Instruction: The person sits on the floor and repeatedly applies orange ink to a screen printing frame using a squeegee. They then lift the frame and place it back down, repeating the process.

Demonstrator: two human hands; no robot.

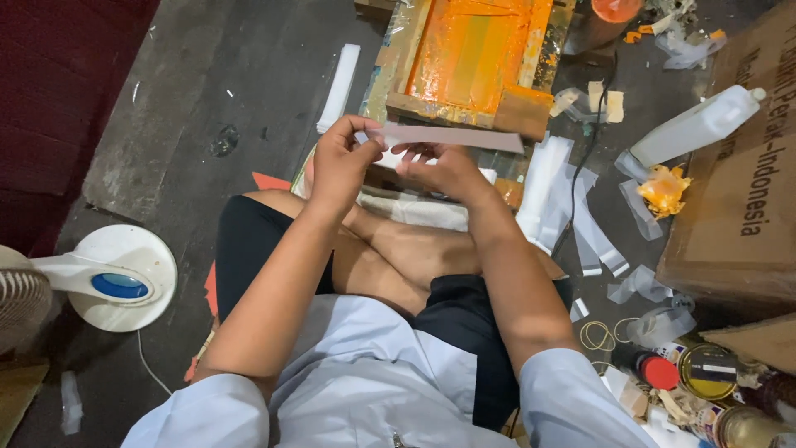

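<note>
I sit cross-legged on a dark floor. My left hand (342, 162) pinches the left end of a long pale grey strip (464, 138), held level above my knees. My right hand (439, 170) touches the strip's underside near its left part, fingers curled around it. Just beyond the strip lies a wooden printing frame (473, 58) smeared with orange ink, with a wooden block at its near corner.
A white fan base (116, 278) stands at left. White plastic strips (572, 207) lie at right, beside a white bottle (692, 129) and a cardboard box (738, 199). Tins, a red-capped bottle (651, 367) and rubber bands (597, 336) sit lower right.
</note>
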